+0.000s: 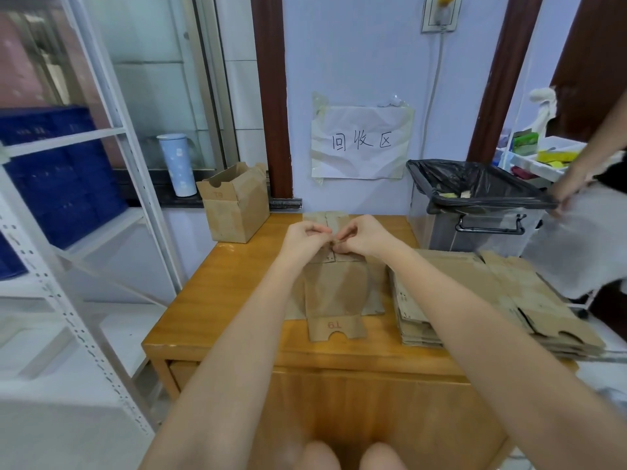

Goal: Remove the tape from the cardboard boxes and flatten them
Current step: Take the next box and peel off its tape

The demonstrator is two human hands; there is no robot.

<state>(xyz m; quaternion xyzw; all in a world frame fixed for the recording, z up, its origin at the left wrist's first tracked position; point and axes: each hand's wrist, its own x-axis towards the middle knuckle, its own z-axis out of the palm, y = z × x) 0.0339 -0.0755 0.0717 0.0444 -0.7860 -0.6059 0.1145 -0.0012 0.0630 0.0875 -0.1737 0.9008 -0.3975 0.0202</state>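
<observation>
A flattened cardboard box lies in the middle of the wooden table, its tab marked "61" pointing toward me. Above its far end, my left hand and my right hand meet, fingertips pinched together on a small strip of tape that is mostly hidden by the fingers. An upright open cardboard box stands at the table's far left corner. To the right lies a stack of flattened boxes.
A bin with a black bag stands behind the stack, holding scraps. Another person's hand holds a clear sheet at the right. White shelving with blue crates stands at the left. A paper sign hangs on the wall.
</observation>
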